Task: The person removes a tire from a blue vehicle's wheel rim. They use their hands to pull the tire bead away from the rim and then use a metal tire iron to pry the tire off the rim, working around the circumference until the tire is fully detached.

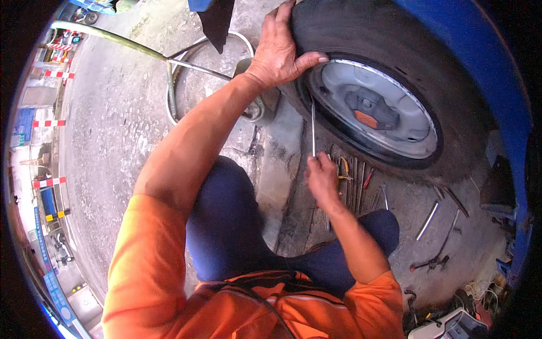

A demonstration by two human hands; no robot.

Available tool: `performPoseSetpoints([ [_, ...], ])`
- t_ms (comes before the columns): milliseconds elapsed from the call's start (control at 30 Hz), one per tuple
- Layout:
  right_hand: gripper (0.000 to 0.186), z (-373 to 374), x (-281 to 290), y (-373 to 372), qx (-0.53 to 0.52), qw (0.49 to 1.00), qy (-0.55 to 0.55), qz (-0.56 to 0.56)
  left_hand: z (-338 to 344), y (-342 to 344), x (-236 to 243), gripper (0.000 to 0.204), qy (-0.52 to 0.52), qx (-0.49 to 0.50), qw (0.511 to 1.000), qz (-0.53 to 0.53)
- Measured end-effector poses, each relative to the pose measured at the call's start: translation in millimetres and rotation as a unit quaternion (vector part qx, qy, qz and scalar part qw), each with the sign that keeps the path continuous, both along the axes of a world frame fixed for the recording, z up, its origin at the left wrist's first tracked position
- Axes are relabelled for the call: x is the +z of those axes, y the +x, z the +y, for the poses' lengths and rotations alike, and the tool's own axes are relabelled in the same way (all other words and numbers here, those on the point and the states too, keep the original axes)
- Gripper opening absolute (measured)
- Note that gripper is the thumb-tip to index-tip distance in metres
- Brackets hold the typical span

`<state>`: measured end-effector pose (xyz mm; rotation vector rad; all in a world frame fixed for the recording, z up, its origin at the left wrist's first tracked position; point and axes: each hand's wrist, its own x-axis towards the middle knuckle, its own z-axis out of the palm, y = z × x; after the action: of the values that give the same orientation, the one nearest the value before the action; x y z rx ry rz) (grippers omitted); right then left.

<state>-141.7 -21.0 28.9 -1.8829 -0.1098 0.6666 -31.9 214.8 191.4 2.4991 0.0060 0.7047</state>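
Note:
A large black tyre (463, 101) on a grey steel wheel rim (395, 96) fills the upper right, an orange patch on its hub. My left hand (279, 56) rests on the tyre's upper left sidewall, fingers spread and thumb stretched toward the rim. Below it, my right hand (322, 175) is closed round a long metal bar (313, 127), whose upper tip meets the gap at the tyre's inner edge on the left of the rim.
Several tools (355, 183) lie below the tyre, more bars (426, 220) at right. A tubular metal frame (113, 37) stands upper left. Blue bodywork (494, 73) borders the right. Striped barriers (49, 123) line the far left. A plastic case (446, 325) sits bottom right.

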Motion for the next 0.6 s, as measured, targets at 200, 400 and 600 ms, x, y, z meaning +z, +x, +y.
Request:
performPoseSetpoints([
  [200, 0.032, 65.4, 9.3, -46.5, -0.055, 0.997, -0.033, -0.042, 20.9, 8.3, -15.1, 0.114, 0.066, -0.036, 0.985, -0.155],
  [400, 0.033, 98.9, -44.7, -62.9, -0.096, 0.994, -0.028, -0.054, 20.9, 10.4, -22.3, 0.115, 0.038, -0.025, 0.991, -0.123],
  [600, 0.034, 149.2, -74.9, -59.0, -0.123, 0.99, -0.07, -0.025, 21.6, 13.9, -20.7, 0.116, 0.015, 0.0, 0.993, -0.118],
])
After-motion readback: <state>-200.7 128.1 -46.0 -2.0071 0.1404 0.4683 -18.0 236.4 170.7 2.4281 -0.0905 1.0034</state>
